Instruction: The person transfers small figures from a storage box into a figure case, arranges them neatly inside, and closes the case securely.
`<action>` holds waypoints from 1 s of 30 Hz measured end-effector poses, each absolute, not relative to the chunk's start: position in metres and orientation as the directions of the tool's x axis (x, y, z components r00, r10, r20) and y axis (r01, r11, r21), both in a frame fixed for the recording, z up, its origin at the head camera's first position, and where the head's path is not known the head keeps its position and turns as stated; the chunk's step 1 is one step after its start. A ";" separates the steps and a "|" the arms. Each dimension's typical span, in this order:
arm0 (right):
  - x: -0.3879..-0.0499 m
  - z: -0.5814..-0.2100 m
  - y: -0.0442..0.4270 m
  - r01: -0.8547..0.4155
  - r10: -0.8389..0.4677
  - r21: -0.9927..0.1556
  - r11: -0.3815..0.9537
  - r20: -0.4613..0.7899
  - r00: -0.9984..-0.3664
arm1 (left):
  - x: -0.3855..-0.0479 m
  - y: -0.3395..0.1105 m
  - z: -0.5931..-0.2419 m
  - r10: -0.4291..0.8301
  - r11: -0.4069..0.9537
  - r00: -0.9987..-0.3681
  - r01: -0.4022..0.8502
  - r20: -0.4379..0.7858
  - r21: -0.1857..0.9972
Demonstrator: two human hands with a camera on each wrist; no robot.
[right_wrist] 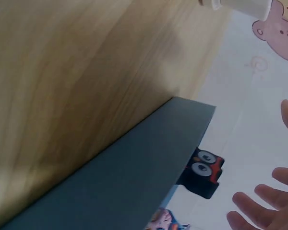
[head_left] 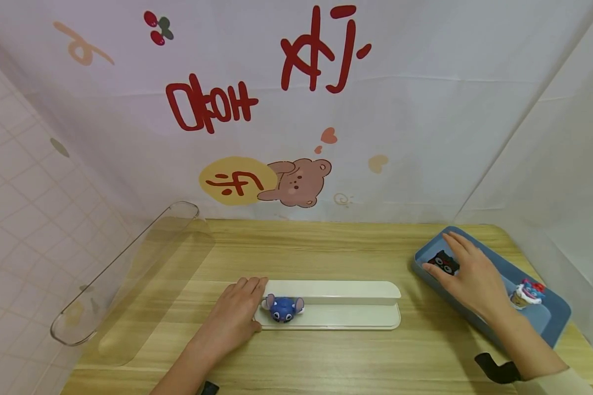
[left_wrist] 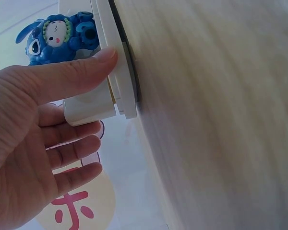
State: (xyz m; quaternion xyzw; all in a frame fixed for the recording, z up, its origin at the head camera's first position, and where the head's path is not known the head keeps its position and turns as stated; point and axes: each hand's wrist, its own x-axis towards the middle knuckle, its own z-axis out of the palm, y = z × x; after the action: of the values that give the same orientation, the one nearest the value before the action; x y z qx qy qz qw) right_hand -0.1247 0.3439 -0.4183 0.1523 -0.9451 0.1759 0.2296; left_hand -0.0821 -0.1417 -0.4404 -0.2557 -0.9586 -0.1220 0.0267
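My left hand (head_left: 236,310) holds the left end of a white two-step display stand (head_left: 346,315), its thumb (left_wrist: 81,74) at the front edge and the fingers behind. On the lower step sits a blue big-eared figurine (head_left: 283,309), close to that hand; the left wrist view shows a small white face on it. Above a blue tray (head_left: 555,323) hovers my right hand (head_left: 476,280), thumb and fingers apart, with nothing in its grasp. Beneath it in the tray is a black figure with big round eyes (head_left: 443,263). A colourful figurine with a cone-like base (head_left: 526,294) lies farther along the tray.
A clear long bin (head_left: 143,291) stands on the left side of the wooden table (head_left: 321,365). Behind the table hangs a white printed cloth (head_left: 415,109) with a bear and red lettering. A black strap (head_left: 496,368) hangs by the right wrist.
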 end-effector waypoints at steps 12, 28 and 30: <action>-0.124 -0.427 0.357 -0.205 -0.124 -0.275 0.939 0.284 -0.951 | -0.082 -0.141 -0.440 0.487 0.839 -0.867 0.499 0.110 0.217; -0.128 -0.431 0.364 -0.176 -0.122 -0.288 0.941 0.197 -0.973 | -0.081 -0.141 -0.437 0.477 0.846 -0.874 0.484 0.090 0.223; -0.129 -0.432 0.365 -0.182 -0.127 -0.292 0.939 0.198 -0.972 | -0.081 -0.141 -0.437 0.476 0.847 -0.875 0.483 0.089 0.221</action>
State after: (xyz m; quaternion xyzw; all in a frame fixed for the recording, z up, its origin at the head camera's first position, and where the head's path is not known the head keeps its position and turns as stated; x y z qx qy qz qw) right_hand -0.1287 0.3647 -0.4317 0.0789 -0.9806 0.1560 0.0886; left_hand -0.0813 -0.1411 -0.4373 -0.2497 -0.9609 -0.1189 0.0154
